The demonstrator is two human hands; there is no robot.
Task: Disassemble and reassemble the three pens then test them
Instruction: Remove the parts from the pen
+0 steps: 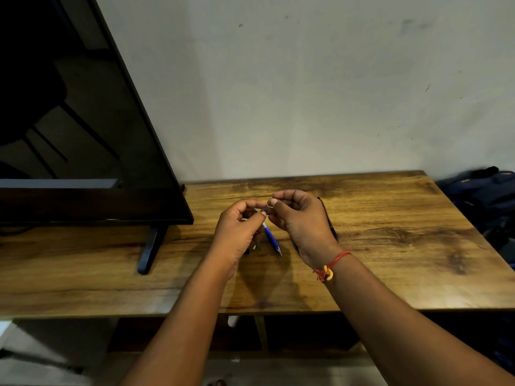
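Above the middle of the wooden table (376, 246), my left hand (239, 229) and my right hand (301, 218) meet fingertip to fingertip. Between them they pinch a small dark pen part (264, 210); its exact shape is hidden by the fingers. A blue pen (271, 238) lies on the table just below the hands, its metal tip pointing toward me. Another dark pen part (255, 246) shows under my left hand. A dark pen (330, 221) lies mostly hidden behind my right wrist.
A large black TV screen (83, 135) stands at the left on a black foot (150, 249). A dark blue bag (485, 196) sits off the table's right edge. A wall runs behind the table.
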